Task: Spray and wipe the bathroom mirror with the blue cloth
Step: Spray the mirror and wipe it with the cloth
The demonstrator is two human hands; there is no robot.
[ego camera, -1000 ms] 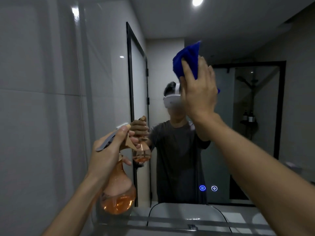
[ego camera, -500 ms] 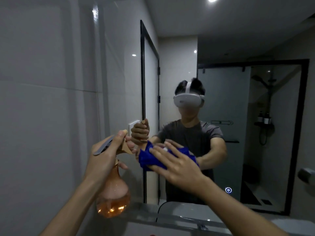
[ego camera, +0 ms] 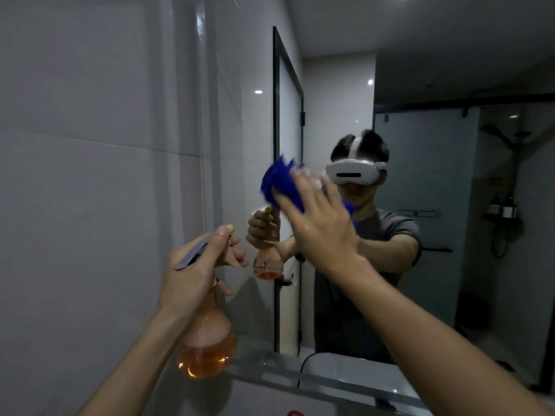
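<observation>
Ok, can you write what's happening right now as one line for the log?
step: wiping mirror | right hand: presses blue cloth flat on glass | left hand: grips orange spray bottle, not spraying

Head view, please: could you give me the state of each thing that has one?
Blue cloth: pressed on the mirror, blurred.
Right hand: flat on the cloth.
Amber plastic spray bottle: upright, partly full.
Left hand: grips the bottle's neck.
Bathroom mirror: wiping underway.
</observation>
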